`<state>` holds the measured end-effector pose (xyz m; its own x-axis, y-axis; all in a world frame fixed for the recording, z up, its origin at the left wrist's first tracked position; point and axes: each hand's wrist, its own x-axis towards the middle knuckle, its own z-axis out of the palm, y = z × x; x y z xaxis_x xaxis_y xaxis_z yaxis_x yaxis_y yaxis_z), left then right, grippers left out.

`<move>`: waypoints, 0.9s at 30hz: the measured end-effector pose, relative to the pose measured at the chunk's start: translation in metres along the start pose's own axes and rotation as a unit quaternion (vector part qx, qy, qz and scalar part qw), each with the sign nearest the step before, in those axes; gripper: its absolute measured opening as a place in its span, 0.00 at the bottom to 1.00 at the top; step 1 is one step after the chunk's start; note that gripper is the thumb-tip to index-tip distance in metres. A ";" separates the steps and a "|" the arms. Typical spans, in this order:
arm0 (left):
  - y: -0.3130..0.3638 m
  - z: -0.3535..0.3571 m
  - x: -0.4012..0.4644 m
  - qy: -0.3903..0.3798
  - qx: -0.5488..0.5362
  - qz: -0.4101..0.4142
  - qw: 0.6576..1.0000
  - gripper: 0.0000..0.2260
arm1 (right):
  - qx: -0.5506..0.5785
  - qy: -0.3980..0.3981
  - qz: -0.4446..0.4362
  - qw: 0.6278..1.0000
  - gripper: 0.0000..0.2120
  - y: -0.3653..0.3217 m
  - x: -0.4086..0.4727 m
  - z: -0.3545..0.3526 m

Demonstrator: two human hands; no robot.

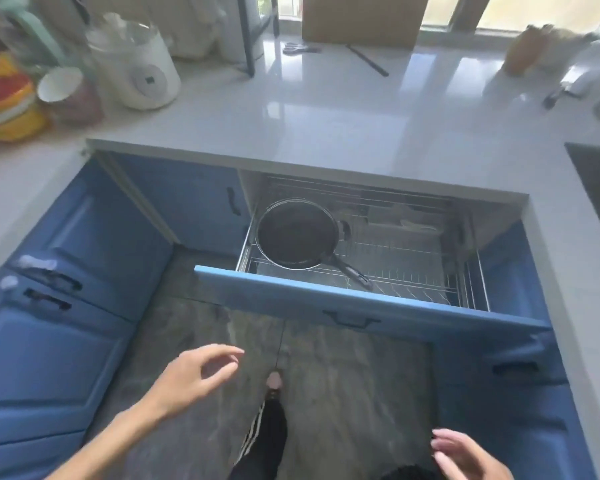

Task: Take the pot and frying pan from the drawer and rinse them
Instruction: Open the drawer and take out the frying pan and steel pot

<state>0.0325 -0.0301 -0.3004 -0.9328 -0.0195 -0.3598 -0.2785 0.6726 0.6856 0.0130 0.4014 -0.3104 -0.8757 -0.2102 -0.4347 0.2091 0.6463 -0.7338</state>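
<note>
A blue drawer (291, 299) stands pulled out below the countertop, with a wire rack inside. In its left part lies a black frying pan (297, 233), its handle pointing toward the front right. It seems to rest on a pot with a side handle, mostly hidden beneath it. My left hand (191, 379) hovers open over the floor, in front of the drawer's left end and well below it. At the bottom right, my right hand (465, 459) is also open and holds nothing. Neither hand touches the drawer.
The grey countertop (326, 112) carries a white appliance (142, 67), a cup (61, 86), scissors and bottles. A sink corner (596, 188) shows at the right edge. Blue cabinets flank the drawer. My leg and foot (274, 386) stand on the stone floor.
</note>
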 end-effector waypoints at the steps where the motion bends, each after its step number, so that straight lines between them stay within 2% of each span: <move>1: 0.001 -0.016 0.034 0.012 -0.009 0.003 1.000 0.13 | -0.012 0.017 0.000 1.000 0.17 -0.023 0.022 -0.008; 3: 0.019 -0.044 0.102 0.010 -0.011 0.025 1.000 0.11 | -0.030 0.040 0.013 0.999 0.15 -0.062 0.074 -0.015; 6: 0.032 -0.065 0.212 0.000 -0.003 0.049 0.999 0.08 | -0.045 0.041 -0.025 0.998 0.12 -0.113 0.176 -0.007; 11: 0.002 -0.061 0.375 -0.049 0.059 0.019 0.997 0.11 | -0.039 -0.005 -0.003 0.999 0.10 -0.122 0.319 0.032; 14: -0.029 -0.041 0.443 -0.081 0.099 -0.012 0.992 0.09 | -0.080 -0.030 0.009 0.996 0.10 -0.105 0.381 0.055; 17: -0.059 -0.015 0.490 -0.071 0.097 -0.054 0.991 0.10 | -0.102 -0.040 0.022 0.994 0.14 -0.081 0.428 0.076; 21: -0.082 0.015 0.517 -0.068 0.099 -0.089 0.989 0.15 | -0.119 -0.108 0.061 0.985 0.18 -0.052 0.452 0.097; 27: -0.101 0.025 0.529 -0.057 0.130 -0.092 0.986 0.17 | -0.125 -0.086 0.020 0.988 0.20 -0.040 0.457 0.108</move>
<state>-0.4268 -0.0902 -0.5759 -0.8358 -0.0859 -0.5422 -0.3593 0.8324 0.4220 -0.3485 0.1997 -0.5362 -0.7774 -0.2888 -0.5588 0.1095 0.8127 -0.5723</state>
